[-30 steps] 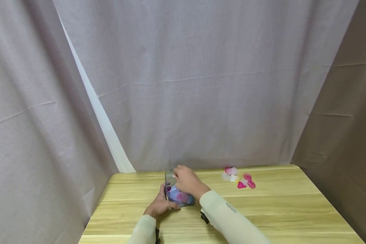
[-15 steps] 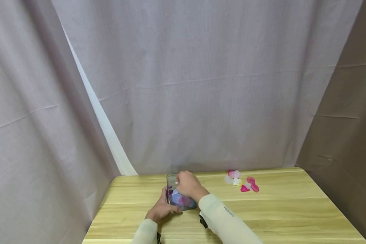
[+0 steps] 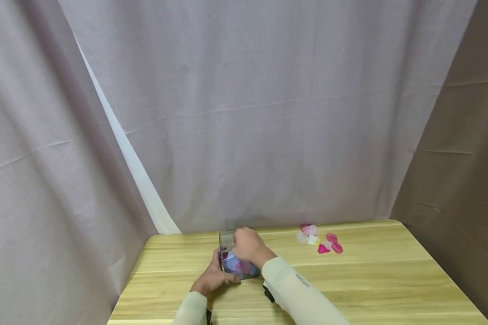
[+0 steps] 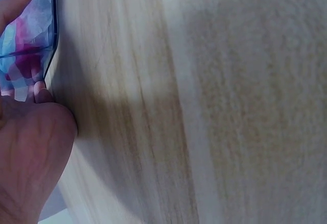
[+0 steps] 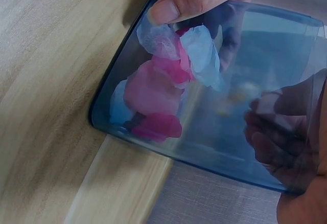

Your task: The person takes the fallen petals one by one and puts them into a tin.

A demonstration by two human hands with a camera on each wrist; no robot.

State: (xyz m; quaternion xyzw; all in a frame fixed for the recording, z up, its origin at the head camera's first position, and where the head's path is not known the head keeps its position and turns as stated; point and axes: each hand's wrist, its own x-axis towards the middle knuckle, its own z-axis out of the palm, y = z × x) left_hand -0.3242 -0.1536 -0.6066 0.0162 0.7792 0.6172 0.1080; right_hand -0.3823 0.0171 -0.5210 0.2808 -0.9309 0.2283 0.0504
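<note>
A see-through blue-grey plastic container (image 3: 249, 276) stands near the table's back edge. In the right wrist view, pink, magenta and pale petals (image 5: 153, 88) lie at its bottom end. My left hand (image 3: 214, 273) grips the container low on its left side, the thumb (image 5: 189, 1) across its near wall and other fingers behind. At the top opening is my right hand (image 3: 249, 246), its bent fingers showing through the clear wall in the right wrist view. A blurred pale yellowish patch shows close to those fingertips; I cannot tell whether they pinch it.
Several loose petals (image 3: 329, 243), pink, white and yellowish, lie on the wooden table (image 3: 362, 284) to the right of the container. Grey curtains (image 3: 268, 135) hang right behind the table's back edge and at the left side.
The head view has shifted slightly. Both hands keep their places on and at the container, with only small motion of the right hand downward at the opening.
</note>
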